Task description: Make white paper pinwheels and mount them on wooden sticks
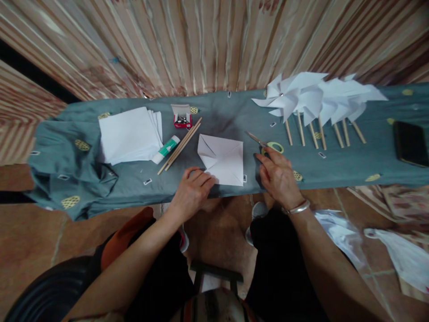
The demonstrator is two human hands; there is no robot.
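- Grey-green cloth (368,161): covers a long table that runs left to right in front of the seated person.
- Pinwheels (315,100): white paper on wooden stems, bunched at the far right, stems pointing toward the near edge.
- Stack (129,134): white squares, far left, well apart from both hands.
- Sheet (224,158): a creased white square at the centre, between the hands and just beyond them.
- Left hand (191,190): palm down, fingers bent over the sheet's near left corner; whether they pinch it cannot be told.
- Right hand (278,176): apart from the left, fingers loosely spread, gripping nothing, fingertips at the scissors' handle.
- Phone (410,143): dark, at the far right.
- Sticks (182,143): a slanted bundle left of the sheet.
- Scissors (268,145): just beyond the right hand, which is the nearer. The long axis slants from the green handle by the fingertips up and left to the blade tip.
- Glue (166,149): beside the sticks.
- Box (182,117): red, open, behind the sticks.
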